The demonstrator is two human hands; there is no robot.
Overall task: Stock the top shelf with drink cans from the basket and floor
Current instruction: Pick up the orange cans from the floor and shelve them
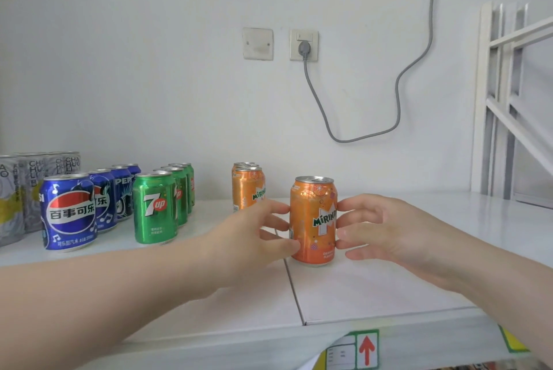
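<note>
Both forearms are bare, with no sleeves, on the left hand (254,235) and right hand (386,232).

Bright, even daylight; soft edge blur

Both arms reach forward, left hand (254,232) and right hand (386,232) facing, fingers (276,221) curled inward.
</note>
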